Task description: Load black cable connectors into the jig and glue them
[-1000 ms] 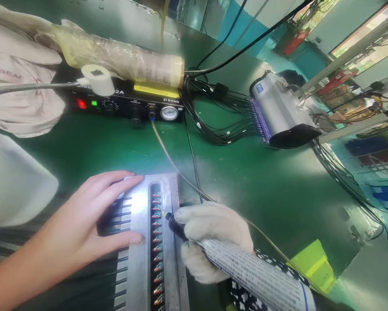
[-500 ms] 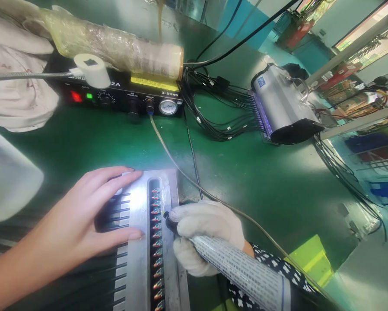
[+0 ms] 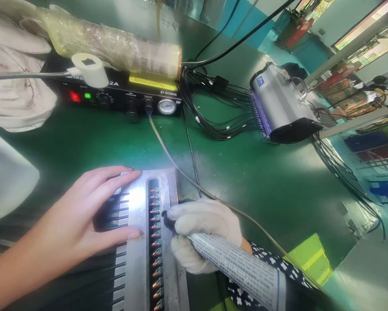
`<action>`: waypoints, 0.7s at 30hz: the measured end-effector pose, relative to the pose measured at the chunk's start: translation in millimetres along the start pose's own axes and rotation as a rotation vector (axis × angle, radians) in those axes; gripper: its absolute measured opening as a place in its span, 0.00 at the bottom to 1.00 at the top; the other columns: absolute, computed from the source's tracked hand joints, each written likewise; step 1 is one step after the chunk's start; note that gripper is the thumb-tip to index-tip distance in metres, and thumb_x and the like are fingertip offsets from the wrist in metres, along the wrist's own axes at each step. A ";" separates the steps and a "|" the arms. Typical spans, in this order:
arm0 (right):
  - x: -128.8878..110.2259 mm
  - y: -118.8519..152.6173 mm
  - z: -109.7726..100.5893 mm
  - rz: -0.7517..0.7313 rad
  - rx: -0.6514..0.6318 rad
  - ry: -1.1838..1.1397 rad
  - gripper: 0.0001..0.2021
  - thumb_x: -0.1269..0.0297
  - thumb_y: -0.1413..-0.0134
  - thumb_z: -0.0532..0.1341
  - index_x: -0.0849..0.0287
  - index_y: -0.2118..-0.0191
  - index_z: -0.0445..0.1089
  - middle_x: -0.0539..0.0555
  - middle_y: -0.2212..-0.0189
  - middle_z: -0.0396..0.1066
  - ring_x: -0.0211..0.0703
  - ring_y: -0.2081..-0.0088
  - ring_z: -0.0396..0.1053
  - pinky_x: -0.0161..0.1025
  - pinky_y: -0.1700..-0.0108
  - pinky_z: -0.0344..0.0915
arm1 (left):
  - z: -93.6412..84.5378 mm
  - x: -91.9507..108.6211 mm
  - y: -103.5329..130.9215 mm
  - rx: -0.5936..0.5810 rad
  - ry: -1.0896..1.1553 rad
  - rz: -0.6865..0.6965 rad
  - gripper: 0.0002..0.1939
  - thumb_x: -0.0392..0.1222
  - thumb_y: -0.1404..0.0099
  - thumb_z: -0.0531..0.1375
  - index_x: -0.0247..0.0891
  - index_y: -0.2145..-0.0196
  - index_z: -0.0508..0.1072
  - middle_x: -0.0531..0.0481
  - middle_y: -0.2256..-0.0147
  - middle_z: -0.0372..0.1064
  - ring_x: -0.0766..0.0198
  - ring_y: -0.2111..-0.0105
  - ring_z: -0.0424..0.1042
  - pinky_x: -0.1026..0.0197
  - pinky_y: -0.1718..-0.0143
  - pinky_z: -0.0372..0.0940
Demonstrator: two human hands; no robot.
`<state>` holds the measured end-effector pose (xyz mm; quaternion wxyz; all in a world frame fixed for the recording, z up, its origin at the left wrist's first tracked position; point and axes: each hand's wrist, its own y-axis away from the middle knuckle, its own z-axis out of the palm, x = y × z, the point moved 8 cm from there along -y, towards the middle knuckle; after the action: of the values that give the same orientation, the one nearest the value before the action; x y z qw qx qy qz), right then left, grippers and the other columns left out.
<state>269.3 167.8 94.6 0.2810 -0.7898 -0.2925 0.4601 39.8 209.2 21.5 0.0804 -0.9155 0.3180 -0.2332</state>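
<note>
My left hand (image 3: pixel 98 211) is bare and lies on a metal fixture (image 3: pixel 138 255), fingers stretched out and the thumb apart on its plate. In the fixture's long slot sits a row of small circuit boards (image 3: pixel 156 244) with copper-coloured parts. Black cables enter from the left between the fixture's teeth. My right hand (image 3: pixel 207 233), in a white glove, is closed around a glue dispensing syringe (image 3: pixel 236 268) with a printed label. The syringe leans down to the left, and its dark nozzle is at the slot's right edge, beside one of the upper boards.
A black dispenser controller (image 3: pixel 116 97) with lit red and green lights stands behind, a wrapped roll (image 3: pixel 132 52) on top. Its hose (image 3: pixel 171 157) runs past my right arm. A silver lamp-like unit (image 3: pixel 281 103) with bundled cables stands right. White cloth (image 3: pixel 19 82) lies far left.
The whole view has shifted very slightly. Both hands and the nozzle keep nearly the same place on the fixture.
</note>
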 end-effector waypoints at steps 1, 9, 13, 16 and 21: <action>-0.1 -1.0 -0.1 0.003 0.002 0.007 0.06 0.60 0.25 0.62 0.51 0.58 0.71 0.47 0.65 0.85 0.36 0.67 0.85 0.31 0.65 0.78 | 0.2 -0.1 0.1 0.001 0.000 -0.004 0.44 0.76 0.27 0.57 0.53 0.23 0.57 0.47 0.34 0.67 0.50 0.37 0.71 0.53 0.39 0.71; -0.7 1.8 -0.3 0.010 0.014 -0.019 0.06 0.60 0.25 0.62 0.50 0.59 0.71 0.46 0.66 0.85 0.36 0.67 0.86 0.30 0.62 0.80 | -0.1 -1.0 -0.2 -0.007 0.013 -0.011 0.44 0.76 0.26 0.57 0.54 0.23 0.56 0.47 0.33 0.66 0.51 0.36 0.70 0.54 0.38 0.70; 1.4 6.5 2.2 0.010 -0.051 0.006 0.05 0.59 0.28 0.64 0.49 0.59 0.69 0.46 0.66 0.84 0.36 0.67 0.85 0.30 0.63 0.80 | -0.5 -1.6 0.6 -0.001 0.012 -0.018 0.45 0.77 0.27 0.57 0.54 0.23 0.56 0.47 0.33 0.66 0.51 0.36 0.70 0.53 0.37 0.70; 6.4 13.9 13.5 0.028 -0.211 0.053 0.08 0.59 0.37 0.69 0.47 0.61 0.69 0.47 0.66 0.83 0.40 0.65 0.85 0.34 0.64 0.81 | -0.9 -1.6 0.5 -0.012 0.020 -0.032 0.44 0.76 0.27 0.57 0.55 0.23 0.56 0.46 0.34 0.67 0.49 0.36 0.71 0.52 0.37 0.71; 11.0 19.7 11.7 0.039 -0.218 0.046 0.07 0.58 0.38 0.70 0.47 0.61 0.71 0.48 0.65 0.83 0.41 0.64 0.85 0.35 0.63 0.83 | 1.0 -3.8 0.0 -0.044 0.035 -0.040 0.44 0.74 0.27 0.59 0.56 0.23 0.55 0.45 0.33 0.67 0.47 0.36 0.71 0.50 0.37 0.72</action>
<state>267.4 164.5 69.4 0.1911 -0.8316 -0.3188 0.4126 37.7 211.6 19.2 0.0500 -0.9188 0.3063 -0.2438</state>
